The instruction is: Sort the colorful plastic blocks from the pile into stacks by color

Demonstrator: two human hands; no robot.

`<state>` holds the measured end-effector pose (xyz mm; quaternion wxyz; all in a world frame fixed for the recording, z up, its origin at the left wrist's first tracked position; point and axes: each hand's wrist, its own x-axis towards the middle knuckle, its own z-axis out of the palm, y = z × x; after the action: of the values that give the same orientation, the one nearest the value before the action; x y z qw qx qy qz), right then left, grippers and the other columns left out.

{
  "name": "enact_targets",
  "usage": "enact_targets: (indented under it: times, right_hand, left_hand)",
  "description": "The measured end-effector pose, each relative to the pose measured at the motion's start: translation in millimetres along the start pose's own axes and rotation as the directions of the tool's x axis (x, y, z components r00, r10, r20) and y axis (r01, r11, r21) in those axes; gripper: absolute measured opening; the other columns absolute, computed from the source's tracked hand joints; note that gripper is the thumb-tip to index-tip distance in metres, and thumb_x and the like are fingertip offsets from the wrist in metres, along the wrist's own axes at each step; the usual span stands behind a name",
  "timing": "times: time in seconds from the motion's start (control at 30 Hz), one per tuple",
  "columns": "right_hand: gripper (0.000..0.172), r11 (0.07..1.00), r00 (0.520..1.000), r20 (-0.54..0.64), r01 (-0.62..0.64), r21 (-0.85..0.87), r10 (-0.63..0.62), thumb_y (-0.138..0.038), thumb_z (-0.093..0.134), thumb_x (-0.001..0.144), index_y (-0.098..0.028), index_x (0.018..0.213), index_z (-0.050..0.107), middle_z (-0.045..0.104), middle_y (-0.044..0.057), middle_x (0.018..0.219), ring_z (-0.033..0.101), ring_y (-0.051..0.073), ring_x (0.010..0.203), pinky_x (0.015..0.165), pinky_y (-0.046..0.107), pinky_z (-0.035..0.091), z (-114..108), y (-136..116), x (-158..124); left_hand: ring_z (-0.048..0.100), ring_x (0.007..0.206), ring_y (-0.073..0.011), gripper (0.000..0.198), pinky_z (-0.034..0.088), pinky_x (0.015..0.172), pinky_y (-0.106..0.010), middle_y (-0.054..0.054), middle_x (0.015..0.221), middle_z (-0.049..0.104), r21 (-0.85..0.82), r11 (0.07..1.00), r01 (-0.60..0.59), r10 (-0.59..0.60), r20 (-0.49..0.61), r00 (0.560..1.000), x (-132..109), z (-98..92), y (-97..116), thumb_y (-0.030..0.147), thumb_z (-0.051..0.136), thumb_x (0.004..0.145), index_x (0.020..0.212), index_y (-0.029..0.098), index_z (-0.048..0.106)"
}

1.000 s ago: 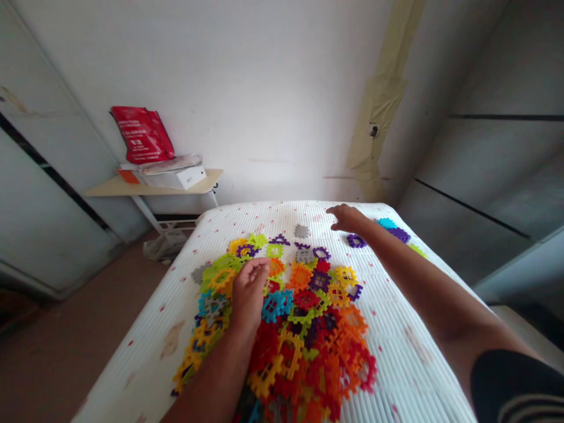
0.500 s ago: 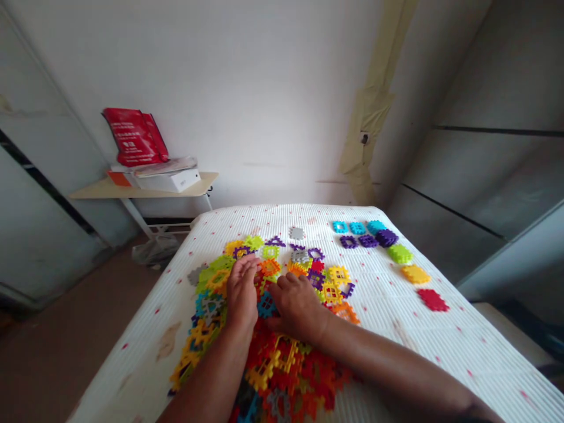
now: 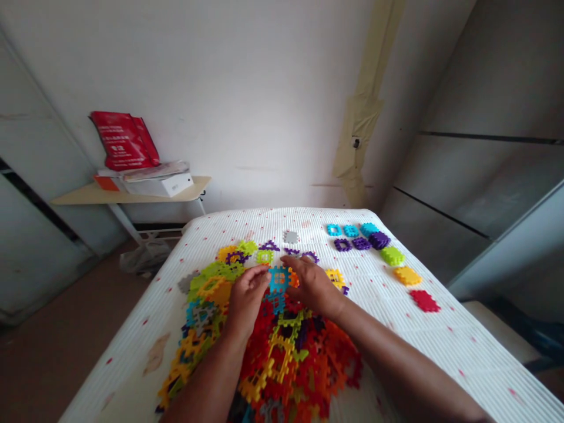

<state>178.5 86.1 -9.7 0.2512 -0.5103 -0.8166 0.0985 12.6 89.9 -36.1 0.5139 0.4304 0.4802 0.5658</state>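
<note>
I have a blue, square, toothed plastic window piece (image 3: 279,278) between 2 bare hands, over a multicoloured pile of flat toothed plastic pieces (image 3: 264,341). With that blue square as the centre of my dial, the left hand (image 3: 247,294) sits at 8 o'clock, its thumb and fingertips curled narrow beside the square's left edge. The right hand (image 3: 315,288) is at 3 o'clock, thumb and forefinger moderately parted near the right side, with orange showing in the gap. The contact is small and partly hidden from up here, so I can't tell whether either hand is pinching the square.

A second blue toothed piece (image 3: 277,302) lies just below, at 6 o'clock. The pile runs mostly red and orange at 5 o'clock (yellow and green crowd the 7 to 9 side).

Just past 12 o'clock, a flat grey toothed square (image 3: 291,237) lies apart on the white, ribbed, red-dotted cloth (image 3: 379,288). At 2 o'clock I see 3 light-blue toothed squares (image 3: 351,231) above 3 purple toothed squares (image 3: 362,244); a red toothed square (image 3: 425,301) lies out at 3 o'clock.
</note>
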Motion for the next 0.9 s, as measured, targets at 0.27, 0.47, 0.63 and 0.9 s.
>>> enact_targets:
  times: [0.27, 0.47, 0.63, 0.9]
  right_hand:
    - [0.054, 0.990, 0.990, 0.010, 0.139, 0.015, -0.139, -0.011, 0.058, 0.071, -0.019, 0.123, 0.047, 0.059, 0.007, 0.112, 0.050, 0.019, 0.101, 0.087, 0.031, 0.042, 0, 0, -1]
    - [0.053, 0.977, 0.986, 0.029, 0.166, -0.133, -0.163, -0.029, 0.069, 0.070, -0.020, 0.119, 0.052, 0.056, 0.009, 0.118, 0.045, 0.025, 0.106, 0.087, 0.040, 0.039, -4, -7, -1]
    - [0.044, 0.965, 0.986, 0.018, 0.164, -0.202, -0.164, -0.028, 0.067, 0.072, -0.019, 0.113, 0.055, 0.059, 0.008, 0.112, 0.048, 0.025, 0.100, 0.083, 0.039, 0.040, -2, -12, -4]
    - [0.051, 0.974, 0.996, -0.053, 0.054, -0.218, -0.067, -0.021, 0.066, 0.069, -0.020, 0.118, 0.054, 0.061, 0.007, 0.114, 0.051, 0.023, 0.102, 0.086, 0.035, 0.042, -32, 39, 16]
  left_hand:
    - [0.053, 0.058, -0.0104, 0.028, 0.041, 0.056, -0.021, 0.003, 0.065, 0.060, 0.031, 0.999, -0.035, 0.035, -0.001, 0.999, 1, -4.4, -5, 0.035, 0.072, 0.062, 0.078, 0.016, 0.060]
    - [0.049, 0.055, -0.0091, 0.028, 0.040, 0.052, -0.019, 0.003, 0.061, 0.058, 0.054, 0.999, -0.006, 0.005, 0.021, 1.000, 0, -1.1, -2, 0.035, 0.073, 0.059, 0.074, 0.016, 0.059]
    - [0.050, 0.055, -0.0089, 0.031, 0.040, 0.053, -0.019, 0.003, 0.060, 0.059, 0.064, 0.998, 0.006, -0.010, 0.072, 0.997, -2, 0.6, 1, 0.037, 0.074, 0.058, 0.074, 0.016, 0.058]
    - [0.056, 0.061, -0.0123, 0.047, 0.044, 0.058, -0.022, 0.001, 0.067, 0.062, 0.104, 0.995, -0.002, -0.002, 0.039, 0.999, -2, -0.3, 3, 0.046, 0.072, 0.061, 0.095, 0.017, 0.058]
